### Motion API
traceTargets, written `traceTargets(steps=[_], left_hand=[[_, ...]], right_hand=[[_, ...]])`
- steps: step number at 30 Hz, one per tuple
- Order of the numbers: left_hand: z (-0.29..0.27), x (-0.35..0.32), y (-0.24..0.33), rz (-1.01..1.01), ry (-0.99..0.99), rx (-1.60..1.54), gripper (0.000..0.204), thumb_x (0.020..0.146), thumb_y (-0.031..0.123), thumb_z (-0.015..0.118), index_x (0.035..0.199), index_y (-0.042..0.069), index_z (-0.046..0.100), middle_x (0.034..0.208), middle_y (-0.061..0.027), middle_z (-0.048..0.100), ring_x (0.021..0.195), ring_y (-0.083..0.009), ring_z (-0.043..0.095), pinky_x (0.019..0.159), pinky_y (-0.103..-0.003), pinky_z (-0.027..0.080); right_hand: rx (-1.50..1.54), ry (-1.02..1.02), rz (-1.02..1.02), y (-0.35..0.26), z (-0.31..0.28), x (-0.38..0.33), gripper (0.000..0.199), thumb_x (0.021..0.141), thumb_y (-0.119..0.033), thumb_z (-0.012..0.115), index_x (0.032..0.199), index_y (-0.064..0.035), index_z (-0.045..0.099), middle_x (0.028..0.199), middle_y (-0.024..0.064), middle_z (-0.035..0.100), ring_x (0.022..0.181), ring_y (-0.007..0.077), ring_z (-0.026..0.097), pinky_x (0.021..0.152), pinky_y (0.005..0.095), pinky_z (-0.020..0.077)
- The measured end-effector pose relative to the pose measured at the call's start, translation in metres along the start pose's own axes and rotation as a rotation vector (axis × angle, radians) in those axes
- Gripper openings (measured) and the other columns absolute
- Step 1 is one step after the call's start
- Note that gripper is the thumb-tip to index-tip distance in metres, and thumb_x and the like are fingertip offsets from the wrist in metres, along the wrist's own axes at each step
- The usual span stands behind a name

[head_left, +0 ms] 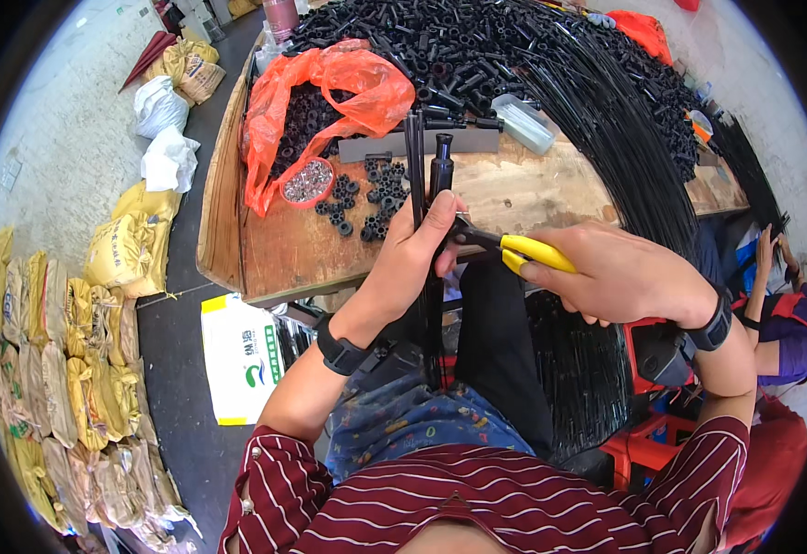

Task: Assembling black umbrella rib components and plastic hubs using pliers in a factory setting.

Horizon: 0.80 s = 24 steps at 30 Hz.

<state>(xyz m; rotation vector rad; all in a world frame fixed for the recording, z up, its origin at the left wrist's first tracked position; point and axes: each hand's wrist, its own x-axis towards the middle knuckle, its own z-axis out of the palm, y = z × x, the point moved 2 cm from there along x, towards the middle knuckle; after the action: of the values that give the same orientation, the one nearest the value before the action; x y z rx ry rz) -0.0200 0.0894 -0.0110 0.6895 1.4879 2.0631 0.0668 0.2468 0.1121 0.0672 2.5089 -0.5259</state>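
My left hand (408,249) is closed around thin black rods (416,152) and a thicker black tubular fitting (442,171), all standing roughly upright at the table's front edge. The rods run down below the hand toward my lap. In my right hand (625,272) is a pair of pliers with yellow handles (537,252). Their dark jaws meet the left fingertips, just beside the fitting; what they bite on is too small to make out. Beyond the left hand, small black rings (385,189) lie scattered on the wooden table (283,249).
A red dish (308,182) of small metal pieces sits by an orange-red plastic bag (366,88). Black fittings (459,46) are heaped behind, with a clear plastic box (523,125) nearer. Long black rods (606,120) curve along the right. Sacks (131,249) stand left; another person (787,337) sits right.
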Motion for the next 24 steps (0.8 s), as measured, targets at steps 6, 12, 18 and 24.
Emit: traceTargets(steps=[6,12,18,24], left_hand=[[-0.009,0.001,-0.003,-0.003,-0.010,-0.133,0.038,0.100,0.041,0.041,0.102,0.005,0.051,0.068,-0.0021,0.049,0.053,-0.0081,0.041,0.052,-0.023,0.034],[-0.008,0.006,-0.008,-0.011,-0.084,-0.190,0.038,0.100,0.039,0.042,0.111,0.004,0.052,0.074,-0.0044,0.053,0.053,-0.0087,0.042,0.052,-0.024,0.034],[-0.001,0.003,-0.005,-0.044,-0.104,-0.292,0.039,0.100,0.036,0.045,0.118,0.003,0.051,0.083,-0.0079,0.060,0.056,-0.0091,0.045,0.052,-0.025,0.035],[0.005,0.001,-0.002,-0.053,-0.129,-0.233,0.039,0.099,0.036,0.047,0.118,0.002,0.051,0.083,-0.0079,0.059,0.056,-0.0092,0.045,0.052,-0.024,0.035]], right_hand=[[0.063,0.067,-0.072,0.015,0.022,0.008,0.035,0.096,-0.032,0.050,0.105,0.0014,0.057,0.073,0.0187,0.064,0.068,0.0324,0.064,0.062,0.0409,0.0493],[0.609,0.013,-0.208,0.047,0.052,0.018,0.039,0.101,-0.036,0.043,0.123,-0.0056,0.052,0.081,0.0035,0.064,0.070,0.0100,0.061,0.059,0.0261,0.0472],[0.717,-0.069,-0.239,0.052,0.039,0.013,0.046,0.100,-0.034,0.045,0.138,-0.0070,0.043,0.082,0.0037,0.062,0.071,0.0088,0.060,0.059,0.0229,0.0482],[0.507,-0.043,-0.257,0.055,0.021,0.008,0.045,0.099,-0.033,0.048,0.135,-0.0063,0.046,0.079,0.0044,0.059,0.062,0.0096,0.057,0.057,0.0241,0.0486]])
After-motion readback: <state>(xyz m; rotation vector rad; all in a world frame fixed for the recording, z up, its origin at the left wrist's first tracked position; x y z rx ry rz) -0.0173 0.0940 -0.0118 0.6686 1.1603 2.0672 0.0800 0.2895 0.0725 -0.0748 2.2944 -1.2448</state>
